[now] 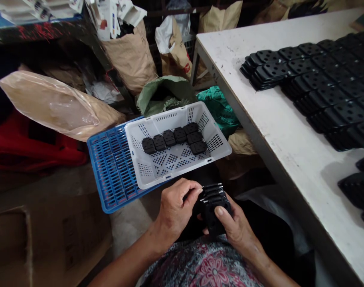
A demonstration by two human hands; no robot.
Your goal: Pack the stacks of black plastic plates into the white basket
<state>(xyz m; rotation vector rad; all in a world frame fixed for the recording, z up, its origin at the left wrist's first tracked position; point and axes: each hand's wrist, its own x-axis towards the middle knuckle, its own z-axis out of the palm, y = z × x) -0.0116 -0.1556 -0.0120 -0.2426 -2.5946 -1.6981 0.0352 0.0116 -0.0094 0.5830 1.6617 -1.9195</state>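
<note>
"What do the hands have?"

"The right hand cradles a stack of black perforated plates above the lap, its thumb pressed on the front face. The left hand is drawn narrow, its fingertips pinched at the stack's top edge, where thin pale strips show between the layers. I can't tell what those strips are."

"And the arms?"

"Both forearms come in from the bottom of the view, bent, with the elbows out of sight, on either side of a flowered garment."

"What has reached the crate?"

"A white plastic crate, resting on a blue slatted tray, holds seven small black blocks in a bent row, with much of its perforated floor showing."

"Is there more outside it?"

"Far more. On the white-topped table to the right, overlapping rows of stacked black plates run off the edge of the view, and further black pieces lie nearer the front."

"What's behind the crate?"

"Brown paper sacks and a green woven sack are heaped there, just beyond its far rim."
</note>
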